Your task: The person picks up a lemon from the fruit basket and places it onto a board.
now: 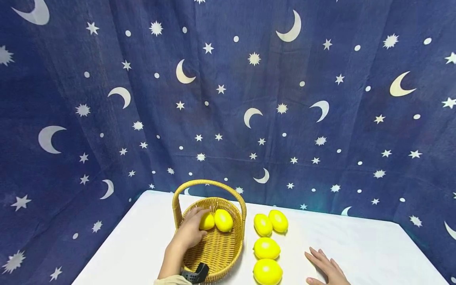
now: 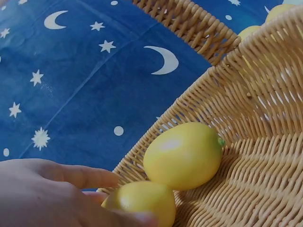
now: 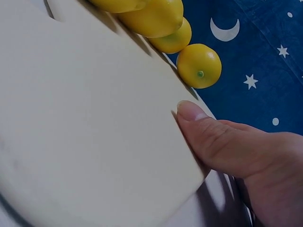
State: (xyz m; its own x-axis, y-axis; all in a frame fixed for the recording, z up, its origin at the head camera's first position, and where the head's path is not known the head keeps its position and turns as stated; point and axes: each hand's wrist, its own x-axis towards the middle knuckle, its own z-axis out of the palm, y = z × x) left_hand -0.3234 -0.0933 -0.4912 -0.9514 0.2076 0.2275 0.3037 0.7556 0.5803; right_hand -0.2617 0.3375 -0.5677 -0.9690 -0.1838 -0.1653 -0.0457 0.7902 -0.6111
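My left hand (image 1: 192,231) reaches into a wicker basket (image 1: 213,253) with a tall arched handle. Its fingers and thumb hold a yellow lemon (image 2: 142,201), partly hidden by the hand in the head view. A second lemon (image 1: 223,220) lies against it inside the basket. My right hand (image 1: 329,269) is at the right, fingers spread and holding no lemon. In the right wrist view its thumb (image 3: 191,111) is at the edge of a flat cream surface (image 3: 94,118). Several more lemons (image 1: 266,248) lie between the basket and that hand.
A white-covered table (image 1: 121,241) carries everything. Behind it hangs a dark blue cloth (image 1: 228,118) with moons and stars. The basket's handle (image 1: 208,182) arches above the left hand. A black wrist strap (image 1: 199,273) shows at the left wrist.
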